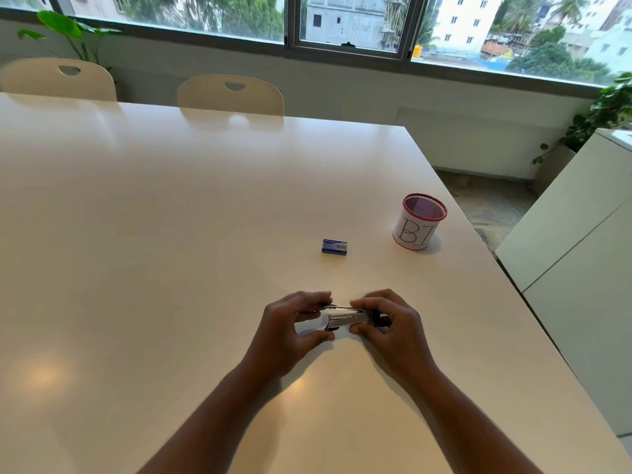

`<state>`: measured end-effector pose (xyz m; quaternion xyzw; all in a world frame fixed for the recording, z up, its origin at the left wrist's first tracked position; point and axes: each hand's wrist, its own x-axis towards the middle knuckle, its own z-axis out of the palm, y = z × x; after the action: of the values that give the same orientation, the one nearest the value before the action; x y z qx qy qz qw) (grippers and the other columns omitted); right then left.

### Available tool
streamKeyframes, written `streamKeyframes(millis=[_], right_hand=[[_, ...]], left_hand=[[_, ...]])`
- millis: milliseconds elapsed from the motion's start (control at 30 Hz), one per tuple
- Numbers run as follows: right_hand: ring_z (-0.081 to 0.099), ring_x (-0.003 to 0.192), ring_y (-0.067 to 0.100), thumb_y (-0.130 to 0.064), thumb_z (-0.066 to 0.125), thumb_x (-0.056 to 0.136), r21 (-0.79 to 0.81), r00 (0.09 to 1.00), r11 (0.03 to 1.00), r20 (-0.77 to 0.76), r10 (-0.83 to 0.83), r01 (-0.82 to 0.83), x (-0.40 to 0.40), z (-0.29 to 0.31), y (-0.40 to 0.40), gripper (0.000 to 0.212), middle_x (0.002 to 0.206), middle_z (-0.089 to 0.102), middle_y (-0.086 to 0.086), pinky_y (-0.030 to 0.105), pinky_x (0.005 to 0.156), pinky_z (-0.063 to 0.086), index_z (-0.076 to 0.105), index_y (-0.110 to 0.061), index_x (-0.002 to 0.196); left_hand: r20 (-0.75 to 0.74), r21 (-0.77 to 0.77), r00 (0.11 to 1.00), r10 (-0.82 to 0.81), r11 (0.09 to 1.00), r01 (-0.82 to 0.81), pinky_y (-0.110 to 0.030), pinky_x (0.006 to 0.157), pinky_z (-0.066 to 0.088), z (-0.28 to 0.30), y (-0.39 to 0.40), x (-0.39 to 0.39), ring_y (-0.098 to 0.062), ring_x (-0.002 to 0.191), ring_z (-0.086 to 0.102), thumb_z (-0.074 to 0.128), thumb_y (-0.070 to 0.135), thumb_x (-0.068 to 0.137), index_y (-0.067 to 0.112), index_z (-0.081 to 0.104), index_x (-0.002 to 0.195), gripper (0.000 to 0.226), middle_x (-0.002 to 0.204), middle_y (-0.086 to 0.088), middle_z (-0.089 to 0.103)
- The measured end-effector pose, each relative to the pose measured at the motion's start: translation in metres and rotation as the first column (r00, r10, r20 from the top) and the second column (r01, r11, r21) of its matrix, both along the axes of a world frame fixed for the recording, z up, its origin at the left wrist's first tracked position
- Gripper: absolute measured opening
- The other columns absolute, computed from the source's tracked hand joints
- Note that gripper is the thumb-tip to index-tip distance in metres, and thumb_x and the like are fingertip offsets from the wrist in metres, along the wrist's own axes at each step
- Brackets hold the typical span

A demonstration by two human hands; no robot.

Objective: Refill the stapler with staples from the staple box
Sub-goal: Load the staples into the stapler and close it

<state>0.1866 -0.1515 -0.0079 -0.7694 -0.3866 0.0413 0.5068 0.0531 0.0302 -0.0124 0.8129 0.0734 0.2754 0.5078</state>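
Note:
A small metal stapler [345, 319] with black parts lies between both my hands, just above the white table [171, 234]. My left hand [290, 326] pinches its left end, where a thin rod sticks out. My right hand [386, 323] grips its right end, fingers curled over the top. A small blue staple box [334, 247] lies shut on the table beyond the stapler, apart from both hands.
A mesh pen cup [417, 222] with a white label and red rim stands right of the staple box, close to the table's right edge. Two cream chairs [231, 94] stand at the far side. A white cabinet [581, 234] stands to the right.

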Motion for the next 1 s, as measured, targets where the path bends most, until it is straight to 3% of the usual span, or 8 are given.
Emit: streamKeyframes(millis=[267,467,600,733,867,1000], right_hand=[[0.066,0.099,0.007,-0.017,0.087,0.081,-0.053,0.987,0.998,0.161,-0.012,0.021,-0.003,-0.001,-0.001,0.031,0.103,0.073,-0.014,0.028,0.083,0.057,0.078,-0.024,0.109],[0.063,0.099,0.001,-0.02,0.088,0.08,-0.111,0.984,0.993,0.176,-0.021,0.041,-0.003,-0.001,-0.005,0.039,0.103,0.071,-0.02,0.022,0.083,0.051,0.076,-0.026,0.117],[0.065,0.097,0.004,-0.012,0.089,0.077,-0.13,0.99,0.991,0.138,-0.019,0.037,0.001,-0.003,-0.019,0.044,0.103,0.071,-0.022,0.014,0.079,0.049,0.077,-0.026,0.117],[0.065,0.097,0.005,-0.009,0.09,0.075,-0.126,0.989,0.991,0.149,-0.024,0.043,0.001,-0.003,-0.033,0.045,0.102,0.07,-0.025,0.014,0.079,0.05,0.078,-0.026,0.115],[0.066,0.094,0.007,-0.007,0.091,0.073,-0.121,0.99,0.991,0.137,-0.038,0.055,-0.002,-0.003,-0.039,0.046,0.1,0.072,-0.023,0.019,0.08,0.051,0.079,-0.028,0.112],[0.063,0.094,0.004,-0.006,0.09,0.074,-0.138,0.988,0.989,0.153,-0.03,0.052,-0.004,-0.002,-0.039,0.045,0.099,0.074,-0.019,0.01,0.079,0.045,0.079,-0.025,0.112]], left_hand=[[0.0,0.007,0.996,0.084,0.996,-0.084,-0.023,0.09,0.061,-0.002,-0.001,0.0,-0.005,0.101,0.076,0.091,0.015,0.079,0.011,0.072,0.128,0.052,0.114,0.0,0.079],[-0.035,0.103,0.996,0.078,0.992,-0.074,-0.014,0.087,0.053,0.001,-0.002,-0.002,-0.001,0.101,0.072,0.093,0.024,0.076,0.02,0.074,0.125,0.053,0.112,0.01,0.078],[-0.106,0.161,0.993,0.058,0.986,-0.04,-0.019,0.088,0.051,0.0,-0.006,-0.003,-0.005,0.099,0.068,0.094,0.033,0.073,0.029,0.074,0.125,0.056,0.112,0.013,0.077],[-0.152,0.246,0.988,0.037,0.969,0.001,-0.033,0.088,0.059,0.002,-0.013,-0.006,-0.008,0.098,0.072,0.087,0.047,0.074,0.033,0.073,0.126,0.055,0.115,0.012,0.078],[-0.184,0.289,0.981,0.061,0.957,-0.006,-0.037,0.088,0.059,0.003,-0.019,-0.008,-0.006,0.1,0.074,0.09,0.044,0.074,0.036,0.072,0.126,0.055,0.116,0.014,0.078],[-0.212,0.306,0.975,0.072,0.952,-0.003,-0.036,0.087,0.057,0.003,-0.019,-0.01,-0.007,0.099,0.072,0.09,0.043,0.076,0.039,0.07,0.127,0.056,0.114,0.015,0.078]])
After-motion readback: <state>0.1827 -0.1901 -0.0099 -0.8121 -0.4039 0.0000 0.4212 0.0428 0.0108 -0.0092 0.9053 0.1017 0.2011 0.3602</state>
